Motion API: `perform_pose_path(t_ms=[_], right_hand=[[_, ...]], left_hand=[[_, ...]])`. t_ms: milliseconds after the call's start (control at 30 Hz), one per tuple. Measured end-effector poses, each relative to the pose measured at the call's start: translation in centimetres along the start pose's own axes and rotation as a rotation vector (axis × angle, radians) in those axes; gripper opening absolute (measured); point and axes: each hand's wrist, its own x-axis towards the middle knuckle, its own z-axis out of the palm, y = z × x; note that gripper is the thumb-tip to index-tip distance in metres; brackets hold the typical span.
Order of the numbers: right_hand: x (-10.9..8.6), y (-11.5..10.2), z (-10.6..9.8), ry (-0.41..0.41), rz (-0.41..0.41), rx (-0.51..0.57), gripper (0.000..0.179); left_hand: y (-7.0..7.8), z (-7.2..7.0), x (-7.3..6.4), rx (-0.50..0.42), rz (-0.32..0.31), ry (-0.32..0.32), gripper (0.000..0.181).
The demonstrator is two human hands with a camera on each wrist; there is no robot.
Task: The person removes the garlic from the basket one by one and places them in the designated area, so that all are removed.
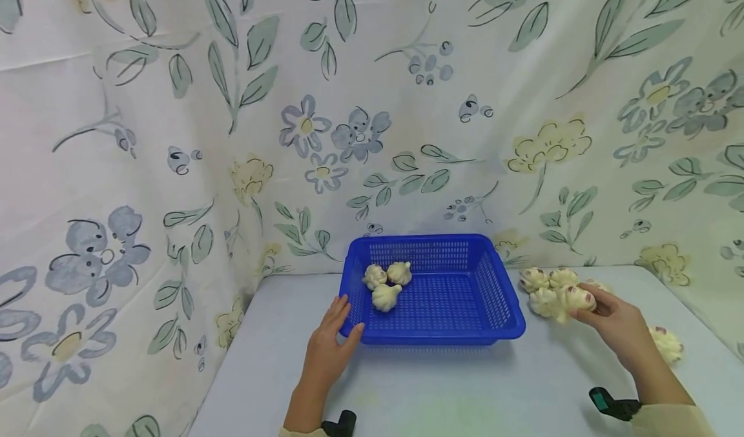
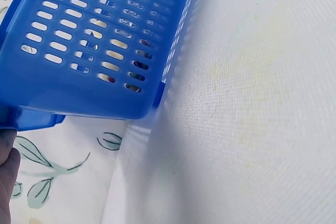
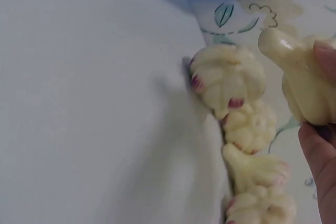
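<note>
A blue plastic basket with slotted walls stands on the white table. Three garlic bulbs lie together in its left part. My left hand rests at the basket's front left corner, fingers fairly straight along the rim and thumb spread apart. To the right of the basket, my right hand pinches a garlic bulb between thumb and fingers, above the others. In the right wrist view the stem of this held bulb points to the upper left. Several loose garlic bulbs cluster beneath and behind it.
Another garlic bulb lies farther right, partly hidden by the right wrist. A floral cloth hangs behind the table and along its sides. Black straps with camera mounts sit on both wrists.
</note>
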Motion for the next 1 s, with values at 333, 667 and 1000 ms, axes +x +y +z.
perform_pose_path(t_ms=[333, 667, 1000], right_hand=[[-0.2, 1.8, 0.1, -0.011, 0.087, -0.026, 0.089], [0.1, 2.8, 0.6, 0.014, 0.078, -0.099, 0.083], [0.0, 3.4, 1.0, -0.022, 0.147, -0.151, 0.090]], left_hand=[[-0.1, -0.1, 0.0, -0.010, -0.014, -0.019, 0.062], [-0.1, -0.1, 0.0, -0.012, -0.030, -0.028, 0.066], [-0.1, 0.0, 0.0, -0.006, -0.034, -0.026, 0.066]])
